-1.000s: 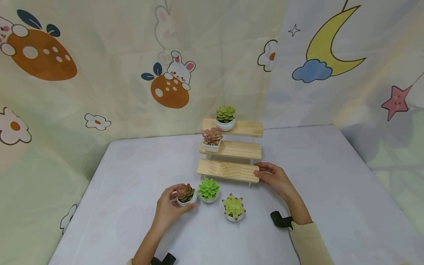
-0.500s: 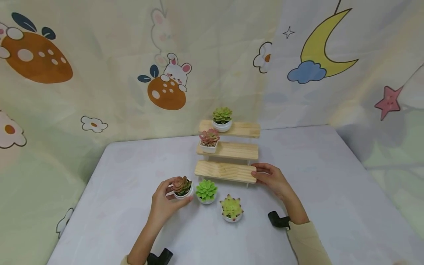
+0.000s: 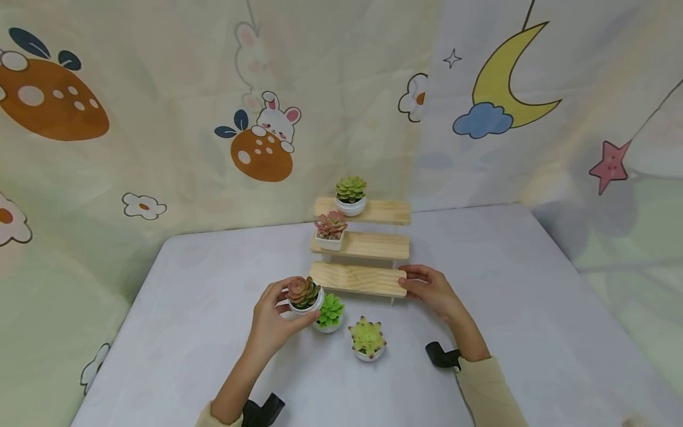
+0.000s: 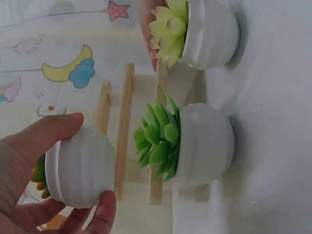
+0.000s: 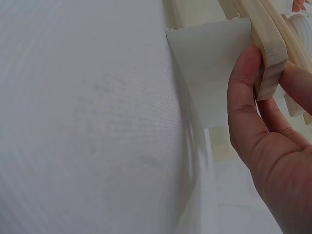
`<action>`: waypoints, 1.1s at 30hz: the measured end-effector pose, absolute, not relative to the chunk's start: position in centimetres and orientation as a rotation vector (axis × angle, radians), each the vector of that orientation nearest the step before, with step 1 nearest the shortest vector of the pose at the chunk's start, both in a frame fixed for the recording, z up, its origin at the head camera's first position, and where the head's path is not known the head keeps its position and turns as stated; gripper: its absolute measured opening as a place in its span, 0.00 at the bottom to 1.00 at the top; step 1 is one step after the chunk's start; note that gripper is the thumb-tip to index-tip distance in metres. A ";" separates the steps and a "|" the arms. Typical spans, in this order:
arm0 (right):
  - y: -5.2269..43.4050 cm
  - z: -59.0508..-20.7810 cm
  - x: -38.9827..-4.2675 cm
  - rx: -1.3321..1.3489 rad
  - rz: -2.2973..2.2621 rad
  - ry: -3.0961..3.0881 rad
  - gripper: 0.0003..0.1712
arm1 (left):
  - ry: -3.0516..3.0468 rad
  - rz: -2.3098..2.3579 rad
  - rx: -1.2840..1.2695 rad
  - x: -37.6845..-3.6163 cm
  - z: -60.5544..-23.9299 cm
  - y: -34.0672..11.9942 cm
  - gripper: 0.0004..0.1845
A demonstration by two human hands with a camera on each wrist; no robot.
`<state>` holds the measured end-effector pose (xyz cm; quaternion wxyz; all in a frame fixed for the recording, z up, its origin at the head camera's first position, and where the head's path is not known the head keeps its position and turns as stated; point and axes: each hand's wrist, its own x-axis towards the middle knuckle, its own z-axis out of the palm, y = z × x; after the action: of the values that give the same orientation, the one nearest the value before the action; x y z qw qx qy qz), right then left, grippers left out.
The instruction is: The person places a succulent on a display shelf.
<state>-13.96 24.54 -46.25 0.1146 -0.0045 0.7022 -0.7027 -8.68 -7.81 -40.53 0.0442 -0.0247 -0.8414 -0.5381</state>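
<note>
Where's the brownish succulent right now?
In the head view, the brownish succulent is held up in the left hand, just left of the bright green succulent and near the lowest wooden shelf.

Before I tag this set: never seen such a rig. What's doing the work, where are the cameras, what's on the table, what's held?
No machine here: a person works with two bare hands. The head view comes from a camera worn on the head; the two wrist views come from cameras on each wrist, so the left one shows the scene turned sideways.

On the table stand a bright green plant, a yellow-green plant and a three-step wooden stand. Its top step bears a green plant, its middle step a pink plant.

The left hand holds a reddish plant in a white pot, off the table. The right hand grips the end of the lowest step.
</note>
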 end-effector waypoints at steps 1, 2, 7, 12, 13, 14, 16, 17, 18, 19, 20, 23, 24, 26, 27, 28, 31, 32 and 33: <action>24.5 -46.3 -14.0 -0.014 -2.060 2.058 0.28 | -2.572 -1.642 -0.083 -8.8 -40.4 -7.6 0.39; 24.5 -46.3 -14.0 -0.015 -2.060 2.058 0.28 | -2.571 -1.642 -0.092 -8.9 -40.4 -7.5 0.39; 24.4 -46.4 -14.1 -0.015 -2.056 2.061 0.28 | -2.585 -1.651 -0.129 -9.4 -40.0 -6.6 0.38; 24.4 -46.3 -14.0 -0.016 -2.056 2.059 0.27 | -2.580 -1.671 -0.168 -10.1 -39.6 -5.8 0.38; 24.4 -46.3 -14.0 -0.016 -2.057 2.056 0.27 | -2.581 -1.673 -0.173 -10.2 -39.6 -5.7 0.38; 24.4 -46.3 -14.0 -0.016 -2.058 2.055 0.27 | -2.582 -1.672 -0.179 -10.3 -39.5 -5.6 0.38; 24.4 -46.2 -14.0 -0.013 -2.056 2.053 0.27 | -2.588 -1.668 -0.192 -10.5 -39.3 -5.3 0.39; 24.3 -46.2 -14.1 -0.012 -2.054 2.053 0.27 | -2.591 -1.664 -0.202 -10.6 -39.2 -5.1 0.39; 24.3 -46.2 -14.1 -0.008 -2.053 2.054 0.27 | -2.594 -1.661 -0.211 -10.7 -39.2 -5.0 0.39; 24.3 -46.2 -14.1 -0.003 -2.051 2.056 0.27 | -2.594 -1.659 -0.222 -10.8 -39.1 -4.8 0.39; 24.4 -46.2 -14.1 0.000 -2.048 2.059 0.27 | -2.590 -1.658 -0.235 -10.9 -39.0 -4.6 0.39; 24.4 -46.1 -14.1 0.007 -2.047 2.063 0.27 | -2.572 -1.647 -0.282 -11.4 -39.0 -4.0 0.39; 24.5 -46.1 -14.1 0.008 -2.046 2.065 0.27 | -2.567 -1.641 -0.296 -11.5 -39.0 -3.8 0.38; 24.5 -46.1 -14.1 0.005 -2.050 2.063 0.27 | -2.553 -1.644 -0.323 -11.8 -39.1 -3.4 0.38; 24.5 -46.2 -14.1 0.008 -2.053 2.060 0.27 | -2.554 -1.642 -0.332 -11.9 -39.1 -3.2 0.38; 24.5 -46.2 -14.1 0.007 -2.055 2.060 0.27 | -2.560 -1.640 -0.336 -12.0 -39.1 -3.0 0.38; 24.5 -46.2 -14.1 0.007 -2.058 2.058 0.27 | -2.574 -1.655 -0.352 -12.4 -38.9 -2.4 0.38; 24.5 -46.2 -14.1 0.008 -2.058 2.060 0.27 | -2.581 -1.657 -0.356 -12.5 -38.9 -2.2 0.38; 24.5 -46.2 -14.1 0.008 -2.057 2.061 0.27 | -2.589 -1.657 -0.364 -12.7 -38.8 -2.1 0.38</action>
<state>-14.10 24.50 -46.20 0.1144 0.0028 0.7032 -0.7017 -12.65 -2.06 -38.81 0.0234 -0.1177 -0.8362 -0.5352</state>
